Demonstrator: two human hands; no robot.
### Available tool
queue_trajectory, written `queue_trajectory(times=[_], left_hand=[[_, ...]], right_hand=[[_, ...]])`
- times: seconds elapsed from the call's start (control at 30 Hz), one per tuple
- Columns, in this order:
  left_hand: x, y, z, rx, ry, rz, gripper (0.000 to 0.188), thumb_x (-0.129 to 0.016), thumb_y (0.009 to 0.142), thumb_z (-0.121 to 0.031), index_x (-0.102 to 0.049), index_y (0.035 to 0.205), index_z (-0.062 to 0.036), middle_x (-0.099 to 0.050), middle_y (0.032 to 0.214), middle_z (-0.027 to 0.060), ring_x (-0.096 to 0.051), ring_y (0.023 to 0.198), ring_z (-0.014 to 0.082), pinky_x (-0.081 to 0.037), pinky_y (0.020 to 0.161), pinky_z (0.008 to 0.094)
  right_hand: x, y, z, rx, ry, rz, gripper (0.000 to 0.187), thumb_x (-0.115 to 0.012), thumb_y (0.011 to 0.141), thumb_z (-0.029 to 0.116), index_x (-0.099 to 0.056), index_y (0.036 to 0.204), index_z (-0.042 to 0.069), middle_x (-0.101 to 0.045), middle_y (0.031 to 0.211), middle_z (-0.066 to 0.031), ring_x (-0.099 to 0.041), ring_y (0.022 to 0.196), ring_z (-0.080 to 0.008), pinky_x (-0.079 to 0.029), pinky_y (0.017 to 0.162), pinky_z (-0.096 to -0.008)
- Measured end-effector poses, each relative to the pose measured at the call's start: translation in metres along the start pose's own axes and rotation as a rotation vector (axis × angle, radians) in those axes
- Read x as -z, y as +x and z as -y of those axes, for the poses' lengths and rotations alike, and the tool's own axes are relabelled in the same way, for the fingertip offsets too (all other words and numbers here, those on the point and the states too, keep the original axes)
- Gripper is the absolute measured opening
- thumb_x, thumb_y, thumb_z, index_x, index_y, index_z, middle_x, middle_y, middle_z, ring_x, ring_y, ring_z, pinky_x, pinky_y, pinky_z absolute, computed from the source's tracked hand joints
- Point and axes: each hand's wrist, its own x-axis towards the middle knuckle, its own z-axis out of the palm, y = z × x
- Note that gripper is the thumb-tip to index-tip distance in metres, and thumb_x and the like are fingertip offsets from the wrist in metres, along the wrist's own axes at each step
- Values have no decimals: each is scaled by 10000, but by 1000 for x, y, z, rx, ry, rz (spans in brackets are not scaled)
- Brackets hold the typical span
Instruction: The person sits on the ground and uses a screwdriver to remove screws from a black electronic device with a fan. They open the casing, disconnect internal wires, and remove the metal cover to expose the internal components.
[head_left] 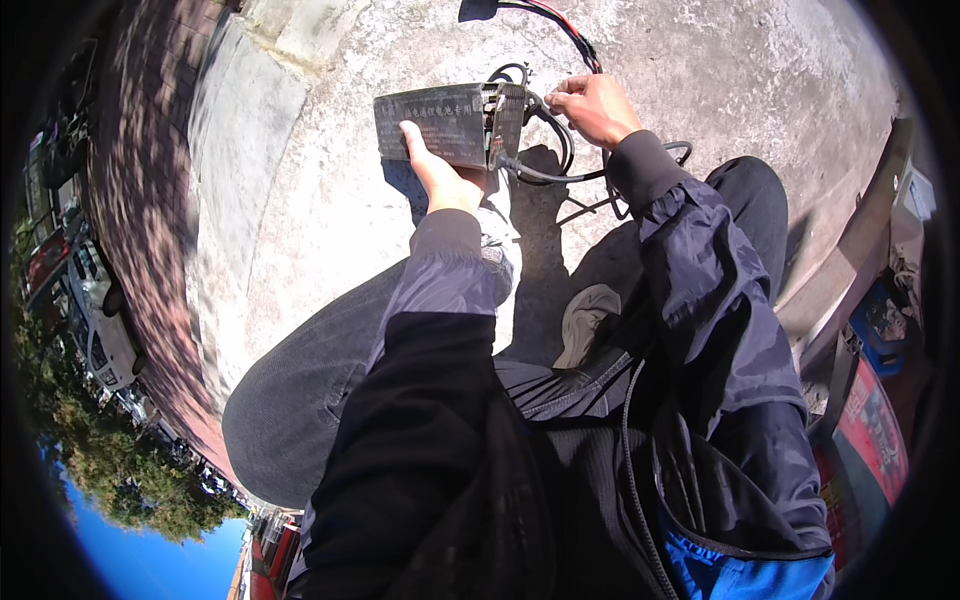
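My left hand (446, 180) is wrapped around the lower side of a flat black rectangular case (432, 128) with pale print, thumb across its front. The case looks like a charger housing. At its right end an end panel (507, 125) stands by a gap, where small inner parts show. Black cables (560, 178) come out of that end and loop to the right. My right hand (598, 110) is just right of the panel, thumb and fingers pinched together. What they hold, if anything, is too small to make out.
Pale, worn concrete (700, 70) lies under the work. A red and black wire (570, 32) runs up from behind my right hand. A beige cloth (588, 322) lies between my legs. At the right edge are a blue container (880, 328) and a red box (872, 430).
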Motion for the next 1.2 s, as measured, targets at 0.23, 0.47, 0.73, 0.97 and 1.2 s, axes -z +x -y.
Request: queue_trajectory(times=[0.23,0.47,0.73,0.97,1.2], left_hand=[[2,6,2,4,25,-1,773,-497,1003,-784,-602,1424,-145,-672,1330,105,-652,1186,294,-537,998,482],[7,12,2,11,30,30,759,-489,1002,-791,-632,1363,-138,-697,1245,96,-681,1099,281,-560,925,452],[-1,4,2,2,7,85,787,-416,1046,-760,-583,1455,-109,-663,1391,122,-634,1257,324,-512,1050,508],[1,7,2,5,11,58,811,-416,1045,-759,-571,1473,-88,-654,1406,154,-627,1271,357,-496,1083,537],[10,11,4,-13,7,101,832,-493,1007,-780,-557,1492,-107,-635,1430,129,-607,1293,308,-483,1108,489]], right_hand=[[-17,-35,51,101,167,119,1153,-875,747,653,-487,1464,-162,-674,1354,-316,-675,1258,-389,-504,1099,-410],[-34,-32,41,40,275,109,1041,-936,735,482,-494,1460,-121,-747,1204,-257,-735,1137,-333,-540,1031,-371],[-22,-34,31,-6,259,160,1204,-972,728,422,-327,1589,-120,-692,1318,-283,-680,1248,-331,-493,1107,-365],[-25,-36,25,-48,345,155,1114,-1033,653,412,-441,1447,-99,-708,1268,-252,-692,1197,-297,-508,1076,-363],[-28,-57,30,-56,301,57,1092,-1019,689,374,-363,1378,-161,-696,1160,-231,-692,1094,-279,-541,995,-345]])
